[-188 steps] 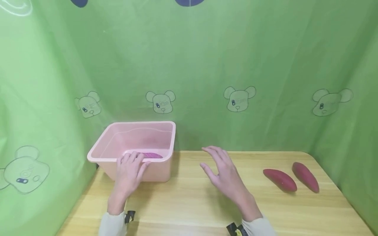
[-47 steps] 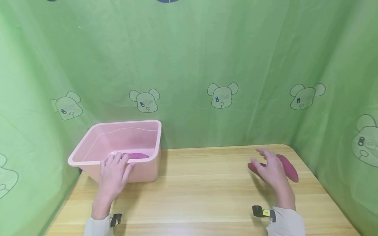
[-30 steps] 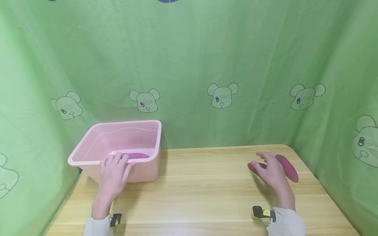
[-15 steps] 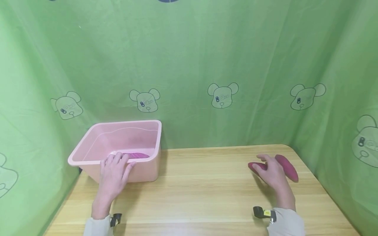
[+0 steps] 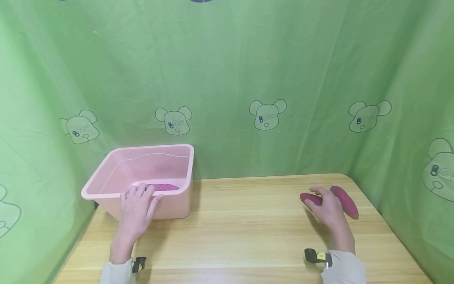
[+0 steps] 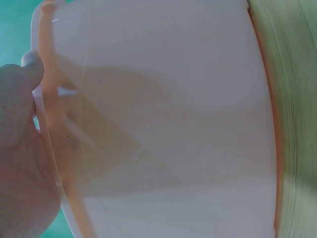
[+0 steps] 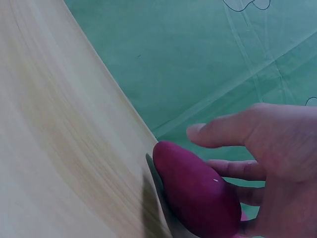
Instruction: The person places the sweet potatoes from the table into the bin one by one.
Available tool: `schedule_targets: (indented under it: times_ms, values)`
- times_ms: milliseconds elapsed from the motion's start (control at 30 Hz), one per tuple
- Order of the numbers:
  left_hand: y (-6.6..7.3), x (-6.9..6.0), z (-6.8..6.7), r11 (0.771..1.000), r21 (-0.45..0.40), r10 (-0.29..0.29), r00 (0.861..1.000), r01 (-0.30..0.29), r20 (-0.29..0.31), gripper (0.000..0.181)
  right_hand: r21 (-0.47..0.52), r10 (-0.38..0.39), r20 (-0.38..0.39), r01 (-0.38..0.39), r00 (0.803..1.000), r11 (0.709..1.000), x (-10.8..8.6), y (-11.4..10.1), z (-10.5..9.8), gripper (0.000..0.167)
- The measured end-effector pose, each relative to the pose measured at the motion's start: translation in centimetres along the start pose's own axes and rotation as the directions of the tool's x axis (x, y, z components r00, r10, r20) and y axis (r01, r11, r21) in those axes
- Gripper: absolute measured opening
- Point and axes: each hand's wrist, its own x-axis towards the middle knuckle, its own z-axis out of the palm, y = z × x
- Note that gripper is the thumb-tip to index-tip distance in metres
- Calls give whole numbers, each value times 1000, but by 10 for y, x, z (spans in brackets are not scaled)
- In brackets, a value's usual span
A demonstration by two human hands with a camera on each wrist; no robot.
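At the left of the table, my left hand (image 5: 136, 211) holds the near rim of a pink plastic bin (image 5: 173, 207), fingers hooked over the edge. The thumb (image 6: 33, 69) lies at that rim in the left wrist view. Inside the bin a purple-magenta object (image 5: 164, 187) shows, partly hidden by the hand. On the right, my right hand (image 5: 328, 209) grips a dark red sweet potato (image 7: 195, 191), fingers behind it and thumb on the near side. Most of this sweet potato is covered in the head view. A second sweet potato (image 5: 345, 202) lies just right of the hand.
The wooden table (image 5: 241, 232) spans the space between bin and sweet potatoes. A green curtain (image 5: 220, 79) with printed bear heads hangs close behind the table and along both sides. The bin stands near the table's back left.
Since the oldest frame, my right hand has gone from mid-table to the left sweet potato. Lately its fingers have drawn in, and the sweet potato has shifted slightly right. The left hand stays on the rim.
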Motion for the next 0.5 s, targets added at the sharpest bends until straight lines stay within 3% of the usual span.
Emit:
schedule_targets:
  times_ms: [300,500]
  values:
    - [0,0,0,1000,-1,2,1000,-2,2,22,2,69,3,-69,998,998,0,3,3,49]
    - [0,0,0,1000,-3,4,1000,-4,-1,21,4,63,0,-63,998,998,0,7,8,49]
